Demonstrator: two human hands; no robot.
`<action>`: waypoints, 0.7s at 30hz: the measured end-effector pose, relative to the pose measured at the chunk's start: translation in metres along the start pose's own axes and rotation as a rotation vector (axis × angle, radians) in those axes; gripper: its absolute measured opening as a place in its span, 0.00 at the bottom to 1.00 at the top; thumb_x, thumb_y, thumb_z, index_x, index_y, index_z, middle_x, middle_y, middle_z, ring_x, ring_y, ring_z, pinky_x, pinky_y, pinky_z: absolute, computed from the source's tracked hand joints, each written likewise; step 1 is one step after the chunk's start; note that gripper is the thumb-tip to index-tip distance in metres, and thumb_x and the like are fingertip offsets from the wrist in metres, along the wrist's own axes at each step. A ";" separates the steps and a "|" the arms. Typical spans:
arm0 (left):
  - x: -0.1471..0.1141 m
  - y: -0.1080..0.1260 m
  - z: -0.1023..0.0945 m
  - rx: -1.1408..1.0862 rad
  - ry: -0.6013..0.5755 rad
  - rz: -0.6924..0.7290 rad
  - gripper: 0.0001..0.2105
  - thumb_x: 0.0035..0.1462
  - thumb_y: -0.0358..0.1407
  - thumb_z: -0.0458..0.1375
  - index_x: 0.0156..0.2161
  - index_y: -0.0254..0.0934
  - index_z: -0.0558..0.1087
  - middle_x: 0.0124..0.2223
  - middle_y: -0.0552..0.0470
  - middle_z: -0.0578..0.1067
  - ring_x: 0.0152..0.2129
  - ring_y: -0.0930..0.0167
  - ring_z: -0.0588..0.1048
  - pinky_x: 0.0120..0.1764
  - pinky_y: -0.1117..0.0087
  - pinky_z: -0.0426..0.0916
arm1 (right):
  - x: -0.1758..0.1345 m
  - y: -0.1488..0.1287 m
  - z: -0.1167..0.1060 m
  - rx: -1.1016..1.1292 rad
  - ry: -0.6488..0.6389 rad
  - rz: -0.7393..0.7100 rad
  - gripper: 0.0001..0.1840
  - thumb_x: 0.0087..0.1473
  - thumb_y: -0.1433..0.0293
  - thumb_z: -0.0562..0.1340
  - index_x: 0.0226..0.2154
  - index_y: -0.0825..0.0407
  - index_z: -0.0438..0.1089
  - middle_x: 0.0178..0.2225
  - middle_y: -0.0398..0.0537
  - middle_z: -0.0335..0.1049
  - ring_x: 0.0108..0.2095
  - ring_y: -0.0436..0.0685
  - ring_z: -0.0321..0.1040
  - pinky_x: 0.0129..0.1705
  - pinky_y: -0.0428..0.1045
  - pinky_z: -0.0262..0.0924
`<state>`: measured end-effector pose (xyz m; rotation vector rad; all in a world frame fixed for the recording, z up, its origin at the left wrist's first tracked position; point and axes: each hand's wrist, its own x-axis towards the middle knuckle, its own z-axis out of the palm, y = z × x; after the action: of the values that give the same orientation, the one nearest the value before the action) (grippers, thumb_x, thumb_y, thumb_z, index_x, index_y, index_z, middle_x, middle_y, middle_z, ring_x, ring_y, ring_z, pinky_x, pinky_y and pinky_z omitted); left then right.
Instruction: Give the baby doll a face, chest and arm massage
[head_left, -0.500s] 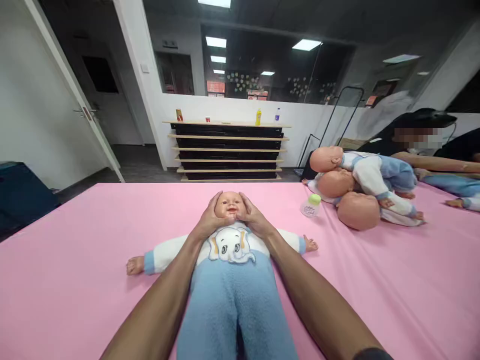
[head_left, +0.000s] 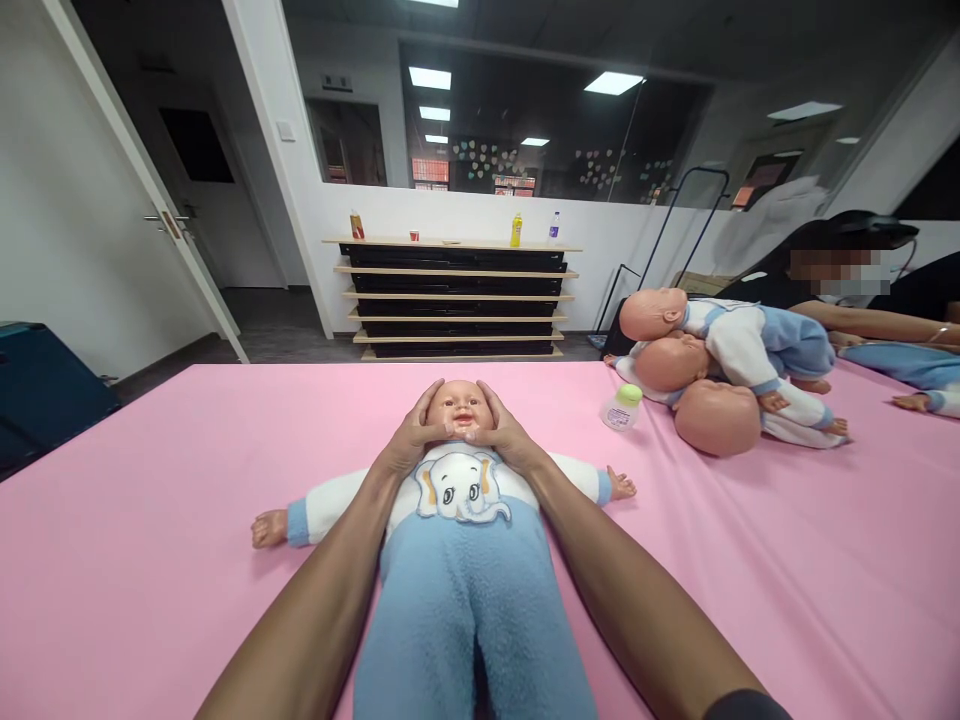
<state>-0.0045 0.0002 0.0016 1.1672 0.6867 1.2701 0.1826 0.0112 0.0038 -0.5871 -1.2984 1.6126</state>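
Head view: a baby doll in blue trousers and an elephant-front top lies face up on a pink-covered table, head toward the far edge, legs running out of frame at the bottom; the person's left hand cups one side of the doll's head, the right hand the other, each with thumb spread from fingers, thumbs on the chin with their tips close together; the forearms pass over the doll's outstretched sleeves.

The far table edge runs just beyond the doll's head, leaving a narrow strip of pink cover there; a broad stretch reaches from the doll's left-side fist to the slanting left edge, and another spreads to the right of the right forearm; on the far right half, a clear bottle with a lime-green cap stands well apart from the right hand, near three piled dolls that crowd the far edge; past them a co-worker's forearm extends above another, partly visible doll.

Beyond the table, at the wall, a low stack of black panels and pale boards carries small drinks containers, among them a yellow bottle; a dark blue case sits off the left edge.
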 end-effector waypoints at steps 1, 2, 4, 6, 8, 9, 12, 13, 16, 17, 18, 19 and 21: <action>0.000 -0.001 0.000 0.056 0.020 0.017 0.46 0.42 0.32 0.66 0.65 0.46 0.51 0.64 0.46 0.57 0.59 0.56 0.62 0.61 0.51 0.56 | 0.000 0.001 0.001 -0.052 0.018 -0.017 0.59 0.35 0.71 0.73 0.65 0.41 0.43 0.64 0.46 0.47 0.61 0.61 0.54 0.63 0.57 0.51; 0.000 -0.002 0.000 0.108 0.038 0.035 0.46 0.41 0.32 0.67 0.65 0.46 0.51 0.64 0.46 0.56 0.59 0.56 0.61 0.62 0.51 0.55 | 0.000 0.001 0.001 -0.092 0.026 -0.030 0.59 0.35 0.71 0.73 0.65 0.42 0.44 0.64 0.46 0.47 0.61 0.60 0.54 0.63 0.57 0.52; 0.001 -0.003 -0.001 0.184 0.056 0.070 0.48 0.39 0.33 0.69 0.65 0.46 0.51 0.65 0.46 0.55 0.60 0.56 0.59 0.62 0.52 0.54 | 0.000 0.002 0.001 -0.136 0.024 -0.042 0.59 0.35 0.70 0.74 0.65 0.42 0.44 0.64 0.46 0.47 0.61 0.60 0.54 0.63 0.56 0.52; 0.001 -0.003 -0.002 0.226 0.056 0.093 0.50 0.38 0.34 0.70 0.65 0.46 0.51 0.65 0.46 0.54 0.61 0.56 0.58 0.63 0.53 0.53 | 0.001 0.002 0.001 -0.153 0.029 -0.051 0.59 0.35 0.69 0.74 0.65 0.42 0.44 0.64 0.46 0.46 0.61 0.60 0.53 0.63 0.56 0.51; 0.001 -0.003 -0.002 0.246 0.057 0.100 0.50 0.37 0.34 0.70 0.65 0.46 0.50 0.65 0.46 0.54 0.61 0.56 0.58 0.63 0.53 0.53 | 0.001 0.001 0.001 -0.163 0.031 -0.056 0.60 0.34 0.69 0.74 0.65 0.43 0.44 0.64 0.46 0.46 0.62 0.60 0.52 0.64 0.56 0.49; 0.001 -0.003 -0.002 0.244 0.057 0.097 0.50 0.37 0.33 0.70 0.65 0.46 0.50 0.65 0.46 0.54 0.61 0.56 0.58 0.63 0.53 0.54 | 0.001 0.000 0.001 -0.163 0.030 -0.055 0.60 0.34 0.69 0.74 0.65 0.43 0.44 0.64 0.46 0.45 0.62 0.61 0.51 0.64 0.56 0.49; 0.000 -0.001 -0.001 0.171 0.036 0.054 0.50 0.38 0.31 0.70 0.65 0.46 0.51 0.65 0.45 0.56 0.60 0.56 0.61 0.61 0.52 0.56 | 0.000 -0.001 0.003 -0.097 0.033 -0.037 0.60 0.33 0.70 0.74 0.64 0.43 0.46 0.64 0.46 0.46 0.62 0.61 0.52 0.64 0.57 0.49; 0.000 0.000 0.000 0.129 0.025 0.035 0.49 0.38 0.31 0.69 0.65 0.47 0.50 0.64 0.45 0.56 0.59 0.56 0.62 0.61 0.52 0.57 | 0.000 -0.002 0.003 -0.047 0.030 -0.025 0.59 0.33 0.70 0.74 0.64 0.43 0.46 0.64 0.46 0.47 0.62 0.61 0.52 0.64 0.58 0.49; -0.001 0.003 0.002 -0.005 0.004 -0.014 0.49 0.39 0.29 0.68 0.65 0.47 0.49 0.64 0.44 0.57 0.57 0.57 0.65 0.60 0.52 0.59 | 0.001 -0.002 0.001 0.118 -0.019 0.010 0.57 0.35 0.72 0.73 0.64 0.42 0.46 0.64 0.47 0.47 0.60 0.61 0.55 0.63 0.58 0.53; -0.001 0.003 0.003 -0.040 0.002 -0.025 0.50 0.39 0.29 0.68 0.65 0.47 0.49 0.64 0.44 0.57 0.57 0.57 0.65 0.60 0.52 0.59 | 0.002 -0.002 0.000 0.155 -0.041 0.019 0.57 0.36 0.73 0.72 0.64 0.42 0.46 0.64 0.47 0.47 0.60 0.61 0.55 0.62 0.58 0.53; -0.001 0.004 0.003 -0.067 0.002 -0.034 0.50 0.39 0.28 0.68 0.66 0.47 0.49 0.64 0.44 0.57 0.56 0.57 0.66 0.60 0.53 0.59 | 0.002 -0.001 -0.001 0.180 -0.058 0.026 0.56 0.36 0.74 0.72 0.64 0.42 0.46 0.64 0.47 0.48 0.60 0.60 0.55 0.63 0.57 0.53; -0.001 0.004 0.003 -0.087 0.002 -0.041 0.50 0.39 0.28 0.67 0.66 0.47 0.49 0.64 0.44 0.57 0.56 0.57 0.66 0.60 0.53 0.60 | 0.002 -0.001 -0.003 0.194 -0.066 0.030 0.56 0.37 0.75 0.72 0.64 0.42 0.46 0.64 0.47 0.48 0.61 0.60 0.55 0.63 0.57 0.53; -0.001 0.004 0.003 -0.111 0.003 -0.050 0.49 0.39 0.28 0.67 0.66 0.46 0.48 0.63 0.43 0.59 0.55 0.58 0.67 0.60 0.54 0.60 | 0.003 0.000 -0.005 0.208 -0.075 0.037 0.55 0.38 0.75 0.71 0.64 0.41 0.45 0.64 0.47 0.48 0.61 0.59 0.55 0.63 0.57 0.52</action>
<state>-0.0038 -0.0022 0.0063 1.0516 0.6356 1.2526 0.1854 0.0163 0.0028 -0.4289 -1.1606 1.7887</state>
